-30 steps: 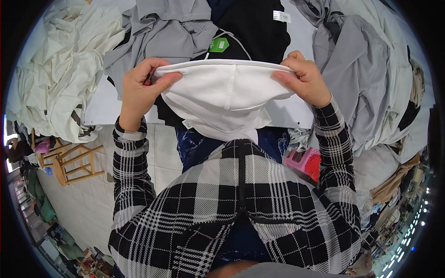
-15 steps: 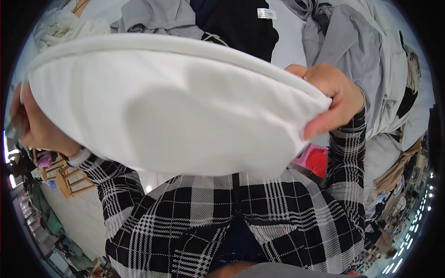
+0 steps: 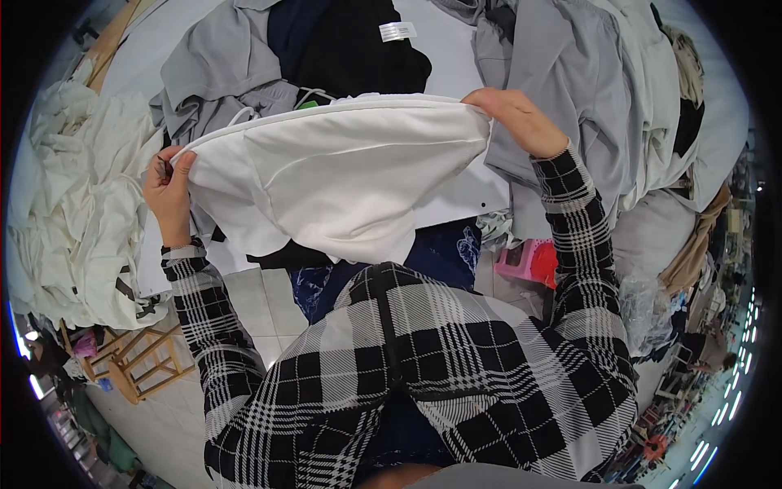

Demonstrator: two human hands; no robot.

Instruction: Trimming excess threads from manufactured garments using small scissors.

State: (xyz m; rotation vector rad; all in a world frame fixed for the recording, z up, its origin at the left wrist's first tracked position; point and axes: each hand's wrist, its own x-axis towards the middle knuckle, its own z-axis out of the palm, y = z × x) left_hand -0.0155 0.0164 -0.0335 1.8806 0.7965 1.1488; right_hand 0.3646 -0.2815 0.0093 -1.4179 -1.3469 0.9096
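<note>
I have my left hand (image 3: 169, 194) and right hand (image 3: 515, 120) apart, each pinching the white garment (image 3: 342, 175) stretched flat, unfolded so far.

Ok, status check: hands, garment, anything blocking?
Left hand and right hand both gripping white garment, stretched between them above table. Grey clothes piled beyond; nothing blocking.
</note>
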